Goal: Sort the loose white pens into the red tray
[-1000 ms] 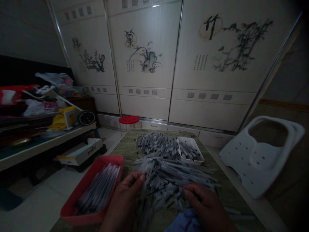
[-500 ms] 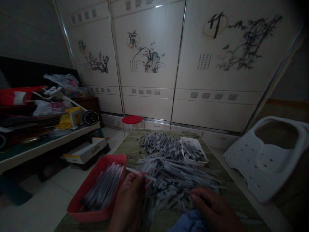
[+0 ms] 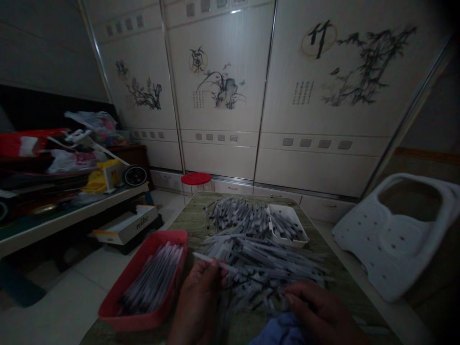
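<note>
Pen (image 3: 210, 260), pinched at one end by the left hand (image 3: 199, 302), looks light, stiff and slick; best gripped mid-barrel. The right hand (image 3: 316, 311) rests on the pile (image 3: 266, 268); its grip I cannot tell.

Red plastic tray (image 3: 118, 306) — matt; blue cloth (image 3: 280, 331).
</note>
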The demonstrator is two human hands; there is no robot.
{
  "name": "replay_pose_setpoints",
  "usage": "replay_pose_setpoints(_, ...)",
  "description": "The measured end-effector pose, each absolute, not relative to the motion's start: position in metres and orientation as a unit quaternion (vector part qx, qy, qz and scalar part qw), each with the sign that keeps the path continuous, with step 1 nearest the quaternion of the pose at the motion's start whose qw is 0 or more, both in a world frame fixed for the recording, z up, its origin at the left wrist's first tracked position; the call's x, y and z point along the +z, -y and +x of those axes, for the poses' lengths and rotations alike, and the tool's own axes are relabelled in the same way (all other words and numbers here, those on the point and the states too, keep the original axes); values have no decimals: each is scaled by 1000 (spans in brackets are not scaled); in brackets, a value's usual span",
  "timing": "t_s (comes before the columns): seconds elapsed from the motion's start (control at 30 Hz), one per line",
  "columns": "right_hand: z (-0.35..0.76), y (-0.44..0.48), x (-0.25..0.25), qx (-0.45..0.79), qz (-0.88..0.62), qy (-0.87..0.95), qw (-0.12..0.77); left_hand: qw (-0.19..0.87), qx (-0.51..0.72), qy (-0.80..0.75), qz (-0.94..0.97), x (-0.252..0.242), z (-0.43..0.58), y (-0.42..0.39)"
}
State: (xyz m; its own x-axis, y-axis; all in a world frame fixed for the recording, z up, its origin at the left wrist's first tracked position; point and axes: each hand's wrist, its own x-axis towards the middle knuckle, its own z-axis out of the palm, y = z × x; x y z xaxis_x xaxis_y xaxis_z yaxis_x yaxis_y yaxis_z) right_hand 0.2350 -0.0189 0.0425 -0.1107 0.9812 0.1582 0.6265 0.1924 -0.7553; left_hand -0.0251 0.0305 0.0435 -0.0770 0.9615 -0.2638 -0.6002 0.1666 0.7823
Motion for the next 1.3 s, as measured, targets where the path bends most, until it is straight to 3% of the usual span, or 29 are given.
replay_pose_setpoints(0.37, 220, 20, 41, 242, -592, 671, 376, 718, 537, -411, 162, 36, 15, -12)
replay_pose_setpoints(0.5, 211, 23, 43, 342, -609, 595, 398, 744, 509, -417, 116, 42, 22, -9)
replay_pose_setpoints(0.7, 202, 22, 43, 511, -526, 462, 499, 758, 505, -401, 102, 42, 19, -7)
replay_pose_setpoints(1.13, 205, 17, 39, 581, -489, 482, 437, 809, 465, -345, 102, 43, 22, -4)
replay_pose_setpoints(1.3, 214, 15, 37, 561, -502, 481, 450, 783, 480, -385, 93, 50, 16, -5)
